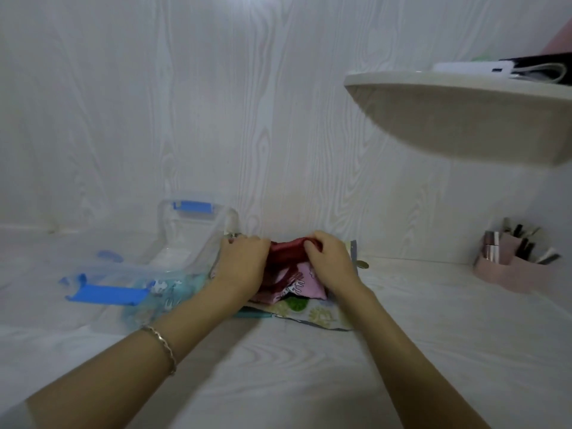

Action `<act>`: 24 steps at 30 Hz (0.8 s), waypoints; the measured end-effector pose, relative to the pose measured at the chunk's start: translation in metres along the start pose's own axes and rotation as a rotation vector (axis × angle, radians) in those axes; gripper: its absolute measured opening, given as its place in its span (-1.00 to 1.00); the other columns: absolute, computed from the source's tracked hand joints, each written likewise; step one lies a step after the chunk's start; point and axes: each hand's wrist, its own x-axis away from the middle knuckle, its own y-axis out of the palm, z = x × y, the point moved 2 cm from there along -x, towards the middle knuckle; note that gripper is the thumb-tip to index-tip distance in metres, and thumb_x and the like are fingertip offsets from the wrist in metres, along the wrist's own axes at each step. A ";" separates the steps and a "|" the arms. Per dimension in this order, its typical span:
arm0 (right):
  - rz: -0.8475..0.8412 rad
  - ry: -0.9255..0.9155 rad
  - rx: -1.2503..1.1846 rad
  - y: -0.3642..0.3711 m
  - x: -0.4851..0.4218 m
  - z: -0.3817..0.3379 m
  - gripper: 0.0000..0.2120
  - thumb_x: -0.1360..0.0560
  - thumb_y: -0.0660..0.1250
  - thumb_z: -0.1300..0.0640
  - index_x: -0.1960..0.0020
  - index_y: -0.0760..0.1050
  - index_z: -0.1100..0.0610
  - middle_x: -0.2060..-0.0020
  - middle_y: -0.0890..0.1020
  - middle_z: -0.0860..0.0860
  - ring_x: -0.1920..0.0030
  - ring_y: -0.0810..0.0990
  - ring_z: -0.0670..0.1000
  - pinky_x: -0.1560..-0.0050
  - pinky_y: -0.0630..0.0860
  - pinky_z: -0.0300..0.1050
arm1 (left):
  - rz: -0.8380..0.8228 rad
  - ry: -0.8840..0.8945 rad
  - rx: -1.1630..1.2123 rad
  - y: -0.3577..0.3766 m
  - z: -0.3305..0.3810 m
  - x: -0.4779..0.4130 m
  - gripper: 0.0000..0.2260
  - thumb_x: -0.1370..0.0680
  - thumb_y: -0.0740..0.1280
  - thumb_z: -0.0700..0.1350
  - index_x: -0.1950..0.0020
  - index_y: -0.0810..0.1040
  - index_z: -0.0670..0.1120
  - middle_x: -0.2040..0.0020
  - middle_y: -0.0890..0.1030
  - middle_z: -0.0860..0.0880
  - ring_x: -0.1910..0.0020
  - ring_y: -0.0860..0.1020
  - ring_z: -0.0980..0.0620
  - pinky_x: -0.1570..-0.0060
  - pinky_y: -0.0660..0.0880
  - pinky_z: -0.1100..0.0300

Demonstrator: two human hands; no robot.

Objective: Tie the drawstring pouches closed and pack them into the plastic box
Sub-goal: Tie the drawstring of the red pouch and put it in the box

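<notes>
A dark red drawstring pouch (286,253) lies on top of a small pile of pouches near the back wall. My left hand (241,264) grips its left end and my right hand (329,258) pinches its gathered top edge on the right. Under it lies a pink printed pouch (305,283), and beneath that a pale floral pouch (312,314). A clear plastic box (185,243) with blue latches stands to the left of my left hand. A light blue printed pouch (164,294) shows through the box's near wall.
The box's blue clip (108,294) sticks out at its front left. A pink organiser (513,258) with small cosmetics stands at the right by the wall. A rounded white shelf (464,116) juts out above the right side.
</notes>
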 end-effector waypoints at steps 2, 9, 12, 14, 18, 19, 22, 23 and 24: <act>-0.020 0.036 -0.022 -0.019 0.002 -0.002 -0.85 -0.49 0.23 0.27 0.07 0.56 0.12 0.20 0.64 0.06 0.16 0.60 0.05 0.12 0.51 -0.05 | 0.127 0.029 0.252 -0.018 0.001 -0.001 -0.90 -0.54 0.21 -0.17 0.02 0.50 -0.06 0.08 0.58 -0.03 0.08 0.55 -0.09 0.03 0.45 0.01; -0.188 -0.151 -0.362 -0.033 0.032 -0.048 -0.64 -0.50 0.29 0.35 -0.20 0.54 0.01 0.03 0.67 -0.03 0.01 0.65 -0.09 0.02 0.59 -0.22 | 0.139 0.051 0.923 -0.062 0.024 0.001 -0.90 -0.49 0.35 -0.15 0.04 0.51 0.02 0.24 0.58 0.06 0.33 0.52 0.15 0.32 0.47 0.29; -0.081 -0.116 -0.474 -0.033 0.036 -0.049 -0.75 -0.56 0.24 0.33 -0.09 0.62 0.10 0.08 0.70 0.01 0.03 0.67 -0.03 0.04 0.60 -0.21 | 0.030 -0.014 1.079 -0.065 0.020 0.013 -0.63 -0.39 0.49 0.08 -0.12 0.45 0.11 0.10 0.58 0.08 0.18 0.58 0.16 0.19 0.55 0.28; -0.017 -0.010 -0.594 -0.034 0.036 -0.045 -0.80 -0.56 0.26 0.32 0.01 0.63 0.13 0.18 0.71 -0.01 0.11 0.67 -0.07 0.15 0.56 -0.27 | -0.185 0.020 0.958 -0.059 0.012 0.023 -0.52 -0.33 0.53 0.09 -0.18 0.45 0.12 0.05 0.60 0.12 0.10 0.61 0.18 0.08 0.58 0.21; 0.029 0.127 -0.697 -0.035 0.035 -0.035 -0.81 -0.53 0.26 0.32 0.15 0.58 0.13 0.31 0.65 0.00 0.23 0.62 -0.02 0.23 0.54 -0.20 | -0.268 0.103 0.830 -0.045 0.000 0.033 -0.89 -0.47 0.42 -0.08 0.21 0.56 -0.08 0.29 0.64 -0.04 0.31 0.60 0.05 0.18 0.57 0.02; 0.030 0.108 -0.677 -0.036 0.035 -0.035 -0.83 -0.53 0.27 0.33 0.11 0.59 0.12 0.27 0.66 0.01 0.19 0.64 0.00 0.19 0.56 -0.17 | -0.208 0.080 0.841 -0.044 -0.001 0.033 -0.85 -0.52 0.37 -0.09 0.26 0.54 -0.02 0.32 0.61 0.04 0.33 0.58 0.11 0.21 0.55 0.11; -0.018 -0.024 -0.673 -0.042 0.037 -0.042 -0.76 -0.50 0.34 0.36 -0.11 0.56 0.12 0.18 0.69 -0.07 0.11 0.67 -0.09 0.12 0.57 -0.24 | -0.105 0.082 0.905 -0.055 0.000 0.031 -0.84 -0.59 0.27 -0.11 0.15 0.58 0.07 0.25 0.62 0.18 0.22 0.58 0.29 0.18 0.51 0.30; -0.045 -0.061 -0.683 -0.043 0.039 -0.045 -0.71 -0.49 0.36 0.35 -0.17 0.54 0.12 0.20 0.69 -0.09 0.13 0.67 -0.11 0.14 0.56 -0.27 | -0.081 0.085 0.880 -0.058 0.000 0.029 -0.84 -0.60 0.26 -0.11 0.11 0.60 0.04 0.21 0.64 0.15 0.18 0.60 0.25 0.14 0.53 0.25; -0.070 -0.082 -0.695 -0.044 0.040 -0.047 -0.68 -0.49 0.38 0.33 -0.20 0.53 0.10 0.22 0.68 -0.09 0.14 0.67 -0.10 0.15 0.56 -0.27 | -0.059 0.078 0.836 -0.061 0.000 0.027 -0.84 -0.60 0.24 -0.10 0.09 0.60 0.00 0.19 0.64 0.11 0.15 0.61 0.18 0.10 0.55 0.17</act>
